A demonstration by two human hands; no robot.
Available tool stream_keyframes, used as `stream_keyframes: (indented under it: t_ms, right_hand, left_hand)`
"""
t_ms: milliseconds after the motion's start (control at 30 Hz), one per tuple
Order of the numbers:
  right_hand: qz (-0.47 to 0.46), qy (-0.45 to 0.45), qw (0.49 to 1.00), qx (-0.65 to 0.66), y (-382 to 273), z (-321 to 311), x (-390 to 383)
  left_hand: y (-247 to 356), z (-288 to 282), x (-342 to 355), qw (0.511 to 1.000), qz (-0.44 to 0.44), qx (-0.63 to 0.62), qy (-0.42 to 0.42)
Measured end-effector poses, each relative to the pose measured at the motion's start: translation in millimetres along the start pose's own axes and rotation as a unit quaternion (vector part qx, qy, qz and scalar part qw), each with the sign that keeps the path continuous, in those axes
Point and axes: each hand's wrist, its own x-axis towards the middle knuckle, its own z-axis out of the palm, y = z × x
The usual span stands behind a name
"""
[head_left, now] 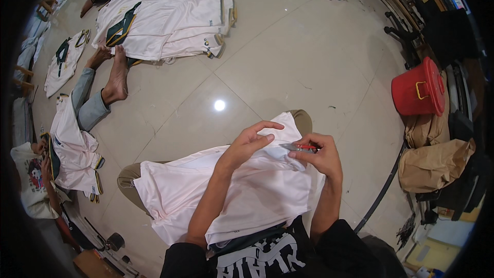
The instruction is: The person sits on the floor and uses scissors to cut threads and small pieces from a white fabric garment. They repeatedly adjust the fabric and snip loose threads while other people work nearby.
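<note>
A white shirt (262, 193) with a dark green part near my waist lies spread across my lap and crossed knees. My right hand (324, 158) is closed around small thread snips (292, 147) with red on the handle. Their metal blades point left, over the upper right part of the cloth. Just left of the blades is my left hand (244, 148), its thumb and index finger apart and nothing visible between them. Its lower fingers are partly hidden against the fabric.
White shirts (170, 23) with dark green and yellow trim lie piled on the tiled floor at the far left. A co-worker's bare foot (117, 74) rests beside them. Another person handles a white shirt (74, 146) at left. A red lidded bucket (411, 90) and brown paper bag (435, 167) stand right.
</note>
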Motion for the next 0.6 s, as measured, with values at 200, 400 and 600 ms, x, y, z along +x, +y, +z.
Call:
stream_keyframes:
  t_ms: [200,400,600]
  right_hand:
    - [-0.004,0.118,0.983,0.143,13,9,5]
    - [0.088,0.032,0.976,0.195,19,13,4]
    - [0.113,0.007,0.977,0.179,36,5,4]
  left_hand:
    - [-9,-1,3,1.0,0.012,-0.004,0.004]
    - [-11,-3,1,1.0,0.003,-0.005,0.001]
    - [-13,-3,3,0.998,0.029,-0.009,0.046]
